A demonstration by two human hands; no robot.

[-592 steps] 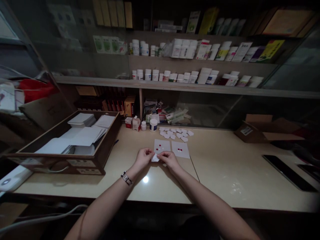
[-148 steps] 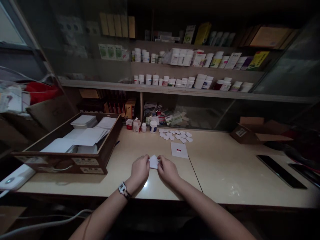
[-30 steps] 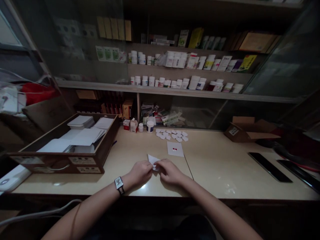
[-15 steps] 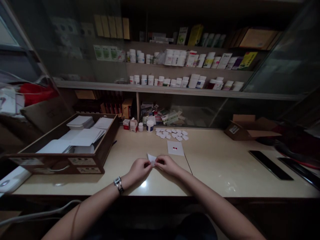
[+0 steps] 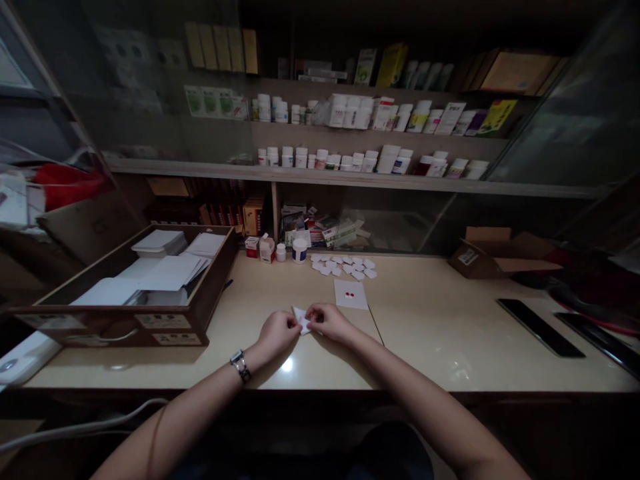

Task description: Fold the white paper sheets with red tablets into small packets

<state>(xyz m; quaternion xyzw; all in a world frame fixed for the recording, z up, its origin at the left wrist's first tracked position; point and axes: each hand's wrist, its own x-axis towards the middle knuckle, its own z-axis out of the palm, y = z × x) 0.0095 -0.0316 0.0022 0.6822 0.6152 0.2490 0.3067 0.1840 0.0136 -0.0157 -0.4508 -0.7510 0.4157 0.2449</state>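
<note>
Between both hands, low over the counter, is a partly folded piece of white paper (image 5: pixel 301 320). My left hand (image 5: pixel 279 333) pinches its left side with thumb and fingertips. On its right side, the fingers of my right hand (image 5: pixel 330 322) are closed. Just beyond my right hand lies a flat square of white paper (image 5: pixel 357 302) with a few red and white pills (image 5: pixel 350 295) on it. Farther back, several small folded paper packets (image 5: pixel 343 266) are spread out. A white jar with a blue label (image 5: pixel 299 251) stands left of them.
A wooden drawer (image 5: pixel 197 327) holding stacks of white paper sits at the left. An open cardboard box (image 5: pixel 475 257) and a dark phone-like slab (image 5: pixel 540 327) lie at the right. Shelves (image 5: pixel 310 175) of medicine bottles rise behind the counter (image 5: pixel 425 313).
My right hand has shifted slightly up and left along the folded paper. The fold shows a different shape between the fingers. The pills and packets stay as they were.
</note>
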